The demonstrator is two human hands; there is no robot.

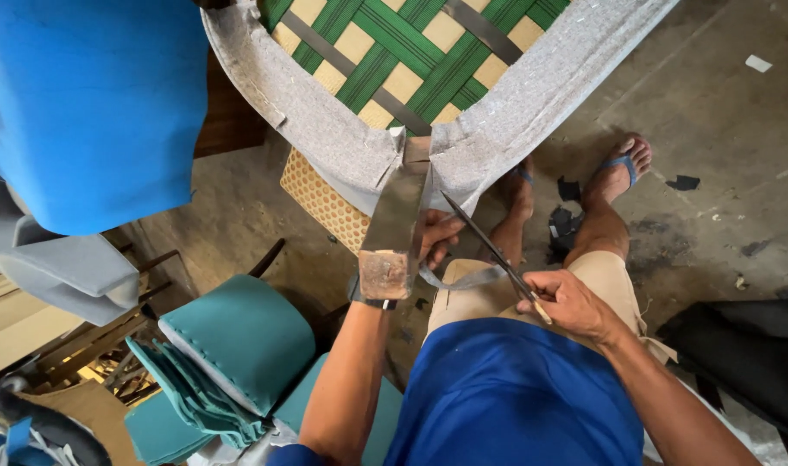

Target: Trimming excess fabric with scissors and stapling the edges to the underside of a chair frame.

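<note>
An upturned chair frame point(342, 147) wrapped in grey fabric, with green and cream webbing point(394, 43) across its seat, stands in front of me. Its wooden leg point(394, 224) points toward me. My left hand point(437, 237) sits just behind that leg, pinching a loose strip of grey fabric point(463, 278). My right hand point(571, 302) grips the handle of a long thin blade point(480, 237), whose tip reaches up to the grey fabric at the frame's corner. The blade crosses over the pulled strip.
Teal seat cushions point(239, 341) and folded teal fabric point(187, 397) lie at lower left. Blue fabric point(92, 103) drapes at upper left over grey padding point(66, 267). My sandalled feet point(618, 173) rest on a concrete floor with dark scraps point(683, 183). A perforated cream panel point(325, 203) lies under the frame.
</note>
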